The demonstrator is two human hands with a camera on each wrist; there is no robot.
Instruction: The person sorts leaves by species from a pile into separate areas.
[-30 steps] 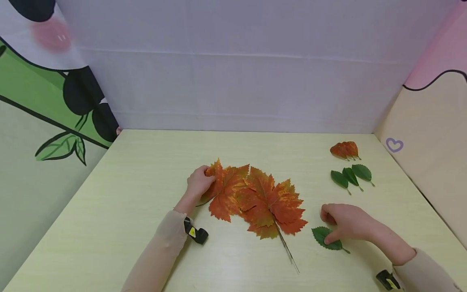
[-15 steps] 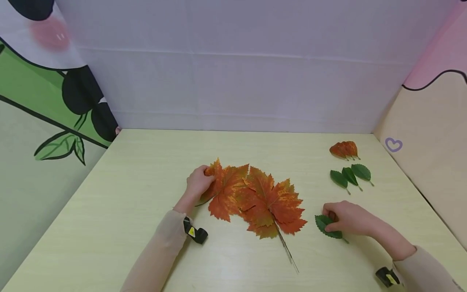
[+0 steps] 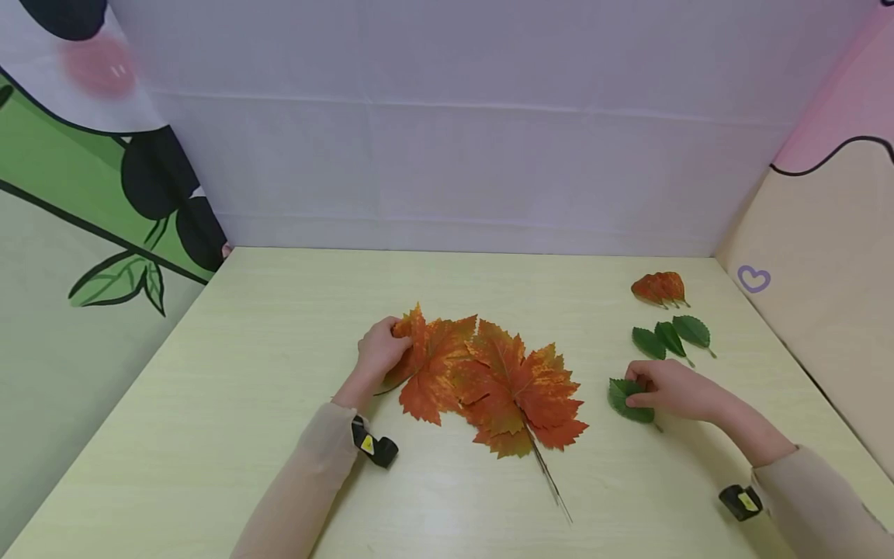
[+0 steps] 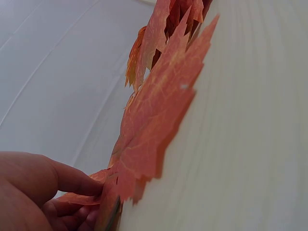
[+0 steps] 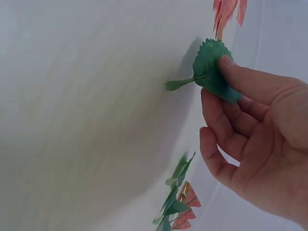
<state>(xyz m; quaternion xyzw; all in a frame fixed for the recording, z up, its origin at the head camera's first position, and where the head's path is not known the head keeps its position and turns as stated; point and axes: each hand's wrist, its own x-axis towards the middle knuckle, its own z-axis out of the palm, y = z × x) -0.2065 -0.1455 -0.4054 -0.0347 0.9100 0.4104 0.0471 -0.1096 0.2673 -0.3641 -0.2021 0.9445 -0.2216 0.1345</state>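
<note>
My left hand pinches the edge of an orange maple leaf at the left of a cluster; in the left wrist view its thumb and fingers grip the leaf's side. More orange maple leaves overlap to the right, their thin stems pointing toward me. In my right hand a green serrated leaf is pinched between thumb and fingers. The right wrist view shows that leaf lifted off the table, its short stem sticking out. Just beyond lie several green leaves in a row.
Behind the green leaves, a small group of rust-brown leaves lies near the far right corner. A pale cloth wall rises at the table's back edge. Printed panels stand along both sides.
My right hand has pinched the green leaf, lifted it and carried it away from me toward the other green leaves. The left hand and maple leaves have stayed put.
</note>
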